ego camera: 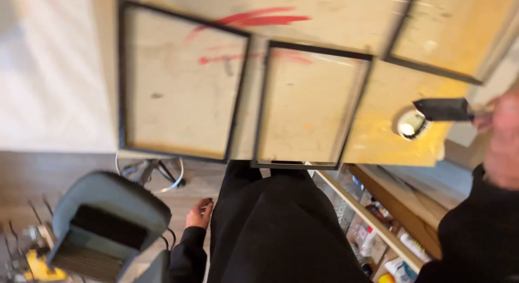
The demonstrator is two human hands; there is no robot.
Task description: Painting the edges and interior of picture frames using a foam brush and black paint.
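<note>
Gripping brush (444, 109) in right hand (503, 137), closed, at right of frame, beside can (411, 124) on table (378, 137). Hanging left hand (200, 212) loosely curled, empty, lower centre. Lying unpainted nearby: frames (181, 88).

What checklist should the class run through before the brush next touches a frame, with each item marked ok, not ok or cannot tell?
1. Brush gripped in right hand: ok.
2. Brush head over the small tin: ok.
3. Paint loaded on bristles: cannot tell, blurred.
4. Three black frames lying flat on the board: ok.
5. Left hand steadying the work: not ok, it hangs by the leg.
6. Stool away from the board: ok.
</note>
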